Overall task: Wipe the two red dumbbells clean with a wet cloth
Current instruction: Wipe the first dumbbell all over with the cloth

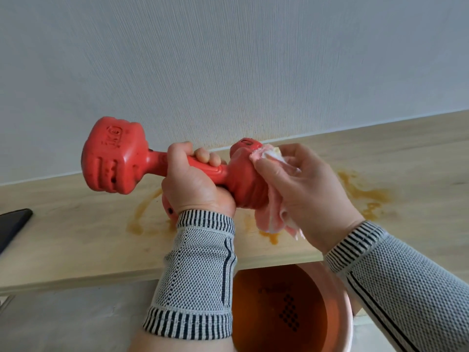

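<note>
My left hand point(193, 179) is clamped round the handle of 1 red dumbbell point(162, 158), fingers curled over the top, holding it clear above the wooden shelf point(76, 237). The bar lies roughly level, with the "1KG" head to the left and slightly nearer, the other head to the right. My right hand point(302, 191) grips the wet cloth point(271, 214), pink and white, and presses it against the right head; cloth covers that head's right and near faces, and a tail hangs below.

The 2nd red dumbbell point(168, 209) shows only as a small red patch behind my left wrist, apparently resting on the shelf; its condition cannot be judged.

Assessment: the step in hand is wiping the right head. To do it well, I should keep the handle grip firm and turn the bar with the left wrist so each face meets the cloth in turn, working into the moulded recesses. The left head shows dark specks in its grooves and needs the same treatment.

Noted: orange stains point(365, 194) on the shelf; orange-tinted water in the basin point(347, 313) below, near right; a dark phone point(12, 224) at far left.
</note>
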A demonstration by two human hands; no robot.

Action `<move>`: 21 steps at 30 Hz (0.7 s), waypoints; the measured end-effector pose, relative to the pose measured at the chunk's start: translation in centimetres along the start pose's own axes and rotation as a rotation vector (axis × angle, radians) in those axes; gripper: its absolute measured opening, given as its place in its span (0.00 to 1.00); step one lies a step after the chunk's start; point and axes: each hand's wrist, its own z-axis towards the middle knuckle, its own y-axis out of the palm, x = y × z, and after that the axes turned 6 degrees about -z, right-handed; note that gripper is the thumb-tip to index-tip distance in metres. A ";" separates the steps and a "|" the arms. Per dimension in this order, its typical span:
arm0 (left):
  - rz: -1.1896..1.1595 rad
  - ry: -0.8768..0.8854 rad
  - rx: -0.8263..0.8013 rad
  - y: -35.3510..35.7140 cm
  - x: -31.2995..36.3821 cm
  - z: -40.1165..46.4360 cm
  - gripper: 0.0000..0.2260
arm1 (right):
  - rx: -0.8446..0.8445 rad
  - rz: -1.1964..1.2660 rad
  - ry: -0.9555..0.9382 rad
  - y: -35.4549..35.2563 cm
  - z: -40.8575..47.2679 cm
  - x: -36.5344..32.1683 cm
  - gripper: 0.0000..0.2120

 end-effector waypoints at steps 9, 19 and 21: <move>0.025 0.048 0.048 0.0 -0.1 0.1 0.10 | -0.081 0.111 0.002 -0.3 0.1 0.4 0.14; 0.011 -0.040 -0.088 0.9 0.1 -1.0 0.12 | -0.234 0.497 0.343 -0.5 1.4 0.9 0.26; 0.225 -0.024 -0.066 0.9 0.0 -0.9 0.13 | -0.194 0.518 0.274 -0.8 1.7 1.0 0.23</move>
